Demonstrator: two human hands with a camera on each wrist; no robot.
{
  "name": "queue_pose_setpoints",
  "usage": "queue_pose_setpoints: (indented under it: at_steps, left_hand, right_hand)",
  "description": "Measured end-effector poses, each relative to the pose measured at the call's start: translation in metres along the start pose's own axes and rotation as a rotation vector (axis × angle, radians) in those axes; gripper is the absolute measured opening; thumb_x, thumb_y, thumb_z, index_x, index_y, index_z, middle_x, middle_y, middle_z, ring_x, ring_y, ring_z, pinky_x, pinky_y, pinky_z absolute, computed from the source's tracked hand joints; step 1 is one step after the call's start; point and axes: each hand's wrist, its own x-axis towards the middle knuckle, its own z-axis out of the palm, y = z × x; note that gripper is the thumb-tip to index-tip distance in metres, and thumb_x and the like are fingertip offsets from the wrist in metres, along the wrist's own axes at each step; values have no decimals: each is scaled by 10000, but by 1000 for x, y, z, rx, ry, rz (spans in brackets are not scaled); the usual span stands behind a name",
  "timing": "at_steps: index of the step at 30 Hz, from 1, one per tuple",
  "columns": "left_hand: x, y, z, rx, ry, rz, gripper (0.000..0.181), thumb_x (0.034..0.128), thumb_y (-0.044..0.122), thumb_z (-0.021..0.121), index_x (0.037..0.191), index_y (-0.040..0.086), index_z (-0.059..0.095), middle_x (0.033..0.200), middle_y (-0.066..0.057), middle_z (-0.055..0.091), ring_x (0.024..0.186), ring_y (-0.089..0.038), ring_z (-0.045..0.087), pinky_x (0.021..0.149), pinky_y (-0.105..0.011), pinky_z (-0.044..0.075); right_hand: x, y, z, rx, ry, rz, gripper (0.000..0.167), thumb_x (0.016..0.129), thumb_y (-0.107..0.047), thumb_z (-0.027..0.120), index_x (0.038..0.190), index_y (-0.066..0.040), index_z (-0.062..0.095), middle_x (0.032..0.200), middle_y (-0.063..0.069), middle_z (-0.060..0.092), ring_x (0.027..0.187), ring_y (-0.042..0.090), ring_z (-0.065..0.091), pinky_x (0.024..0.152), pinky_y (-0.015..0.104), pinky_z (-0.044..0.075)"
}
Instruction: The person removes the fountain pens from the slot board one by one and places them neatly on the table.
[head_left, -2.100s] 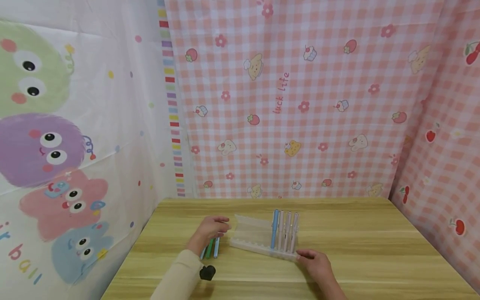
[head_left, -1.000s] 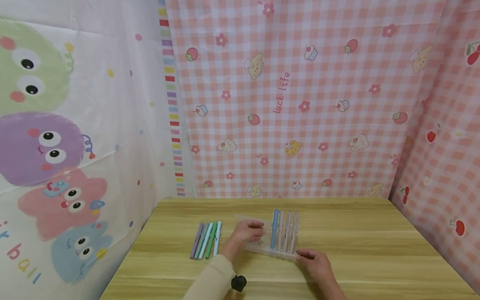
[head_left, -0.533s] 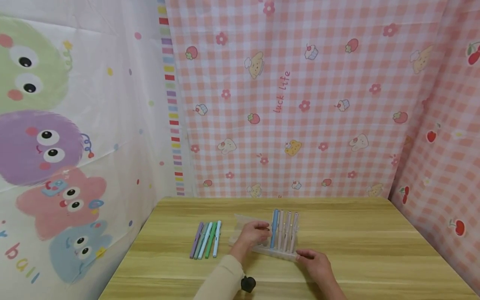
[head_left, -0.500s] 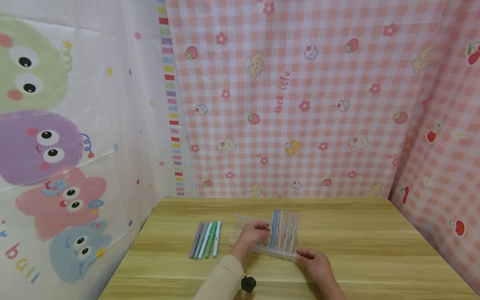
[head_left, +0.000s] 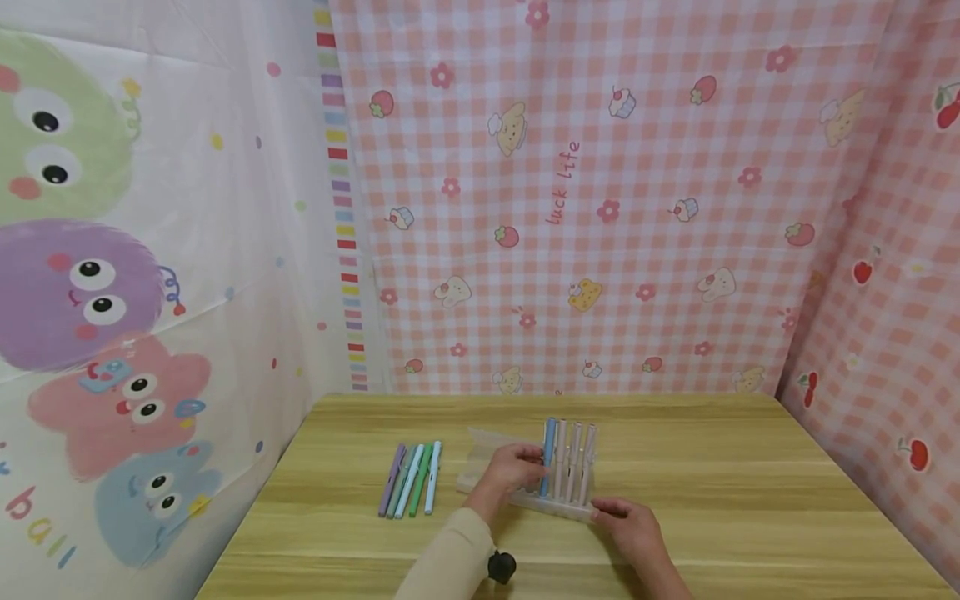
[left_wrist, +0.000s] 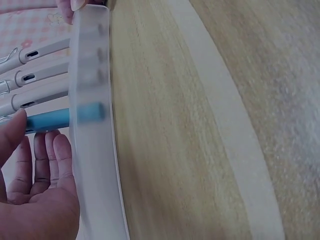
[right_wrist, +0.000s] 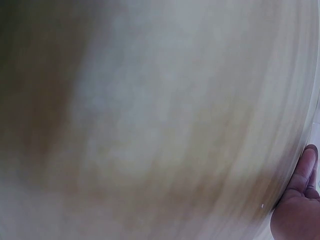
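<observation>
Checked cloth (head_left: 645,158) hung behind the wood-grain table (head_left: 712,467). Remotely, I observed the left hand (head_left: 513,471) pinching the blue pen (head_left: 551,437), seated in the clear tray (left_wrist: 95,170) beside three pale pens (head_left: 575,467); the right hand (head_left: 633,529) gripped the tray's right end. Five loose pens (head_left: 409,481) lay to its left.

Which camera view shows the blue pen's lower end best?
Left wrist: the blue pen is largest, its lower end visible through the translucent case. The head view shows that end small, near the left hand; the right wrist view, nothing.
</observation>
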Motion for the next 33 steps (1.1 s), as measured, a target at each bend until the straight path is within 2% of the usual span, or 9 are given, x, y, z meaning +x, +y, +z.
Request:
queue_pose_setpoints:
  at_steps: [11,17,21,28,33]
  left_hand:
    - [-1,1,1,13,-22,6,238,794,-154,694,1027,-146,644,886,-134,674,731,-140,606,700,-313,566]
    - [2,-2,1,9,-4,5,238,804,-150,696,1036,-139,643,915,-158,675,746,-142,609,737,-351,573]
    - [-1,5,-3,-12,-1,0,256,807,-144,702,1055,-118,647,952,-163,662,818,-166,614,788,-371,568]
    - [-5,15,-12,-48,-36,82,174,826,-85,727,986,-46,672,925,-105,667,871,-202,656,798,-346,568]
    - [-4,20,-20,-103,-27,53,211,854,-66,703,1059,-84,652,961,-113,650,891,-207,650,861,-397,554]
  right_hand:
    - [0,-1,1,4,4,-3,185,871,-82,742,1011,38,746,1001,145,727,929,216,616,776,314,467]
    - [-1,1,0,11,4,-14,176,869,-61,734,1008,46,742,983,147,726,901,204,617,753,300,476]
    - [-1,2,0,7,8,-12,169,871,-58,727,1010,37,744,985,142,726,907,213,619,748,295,475]
    - [0,6,1,2,9,-24,170,872,-62,728,1012,33,743,984,146,726,896,208,624,743,290,482]
    - [1,6,1,-3,1,-22,175,879,-66,724,1021,34,740,997,154,724,923,237,629,744,292,490]
